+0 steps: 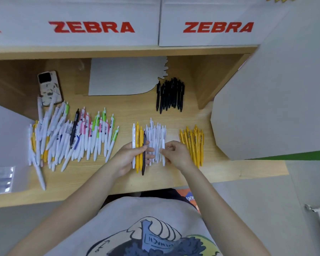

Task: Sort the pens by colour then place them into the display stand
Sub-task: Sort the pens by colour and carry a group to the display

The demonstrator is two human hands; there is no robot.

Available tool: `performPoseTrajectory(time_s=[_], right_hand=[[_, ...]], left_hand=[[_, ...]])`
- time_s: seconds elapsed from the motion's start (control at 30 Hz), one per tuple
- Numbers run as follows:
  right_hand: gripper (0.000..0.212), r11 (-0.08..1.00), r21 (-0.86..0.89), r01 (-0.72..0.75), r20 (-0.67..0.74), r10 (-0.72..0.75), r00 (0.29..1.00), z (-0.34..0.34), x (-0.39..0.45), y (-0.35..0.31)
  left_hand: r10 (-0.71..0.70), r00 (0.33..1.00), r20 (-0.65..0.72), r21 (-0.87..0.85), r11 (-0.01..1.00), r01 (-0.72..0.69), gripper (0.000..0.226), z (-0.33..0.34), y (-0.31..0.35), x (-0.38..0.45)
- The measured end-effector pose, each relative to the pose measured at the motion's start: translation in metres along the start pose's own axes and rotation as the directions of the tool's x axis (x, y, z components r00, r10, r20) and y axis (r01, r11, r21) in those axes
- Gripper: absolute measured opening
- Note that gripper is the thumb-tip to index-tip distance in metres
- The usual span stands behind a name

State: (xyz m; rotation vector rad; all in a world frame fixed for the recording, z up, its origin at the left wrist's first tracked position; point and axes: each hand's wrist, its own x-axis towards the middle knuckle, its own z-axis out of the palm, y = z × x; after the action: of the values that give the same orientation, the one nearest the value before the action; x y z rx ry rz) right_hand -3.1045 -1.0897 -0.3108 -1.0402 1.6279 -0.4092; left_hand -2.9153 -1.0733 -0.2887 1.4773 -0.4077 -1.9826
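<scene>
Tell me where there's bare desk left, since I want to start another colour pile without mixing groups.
Bare wood shows between the black pens and the white pens below them, and along the front edge under the mixed pile. A strip lies between the phone and black pens. Crowded: around both hands, between mixed pile and yellow pens.

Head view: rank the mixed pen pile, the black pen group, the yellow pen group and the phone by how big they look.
1. mixed pen pile
2. black pen group and yellow pen group, alike
3. phone, farther back, so unsure

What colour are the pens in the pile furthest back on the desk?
Black. The back pile is all black pens, seen clearly in the head view.
</scene>
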Motion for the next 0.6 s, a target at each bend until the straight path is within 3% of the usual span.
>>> performPoseTrajectory(time_s=[0.23,0.37,0.43,0.53,0.6], right_hand=[[0.028,0.984,-0.169,0.053,-0.055,-0.063,0.997,0.031,0.017,-0.012],[0.015,0.984,-0.159,0.076,-0.098,-0.093,0.991,0.028,0.010,-0.012],[0.007,0.994,-0.051,0.101,-0.064,-0.104,0.992,0.023,0.002,-0.018],[0.013,0.981,0.193,0.035,0.106,-0.056,0.993,0.017,-0.016,-0.034],[0.015,0.966,0.257,0.022,0.166,-0.067,0.984,0.013,-0.026,-0.043]], left_hand=[[0.002,1.000,0.014,0.021,1.000,-0.002,0.029,-0.015,-0.002,-0.007],[-0.006,1.000,-0.022,0.007,1.000,0.006,0.033,-0.016,-0.001,-0.006],[0.002,1.000,-0.028,0.008,1.000,-0.002,0.033,-0.014,0.000,-0.005],[0.022,1.000,0.006,0.073,0.997,-0.023,0.032,-0.008,0.002,-0.004],[0.013,0.999,0.044,0.111,0.994,-0.017,0.031,-0.003,0.004,-0.004]])
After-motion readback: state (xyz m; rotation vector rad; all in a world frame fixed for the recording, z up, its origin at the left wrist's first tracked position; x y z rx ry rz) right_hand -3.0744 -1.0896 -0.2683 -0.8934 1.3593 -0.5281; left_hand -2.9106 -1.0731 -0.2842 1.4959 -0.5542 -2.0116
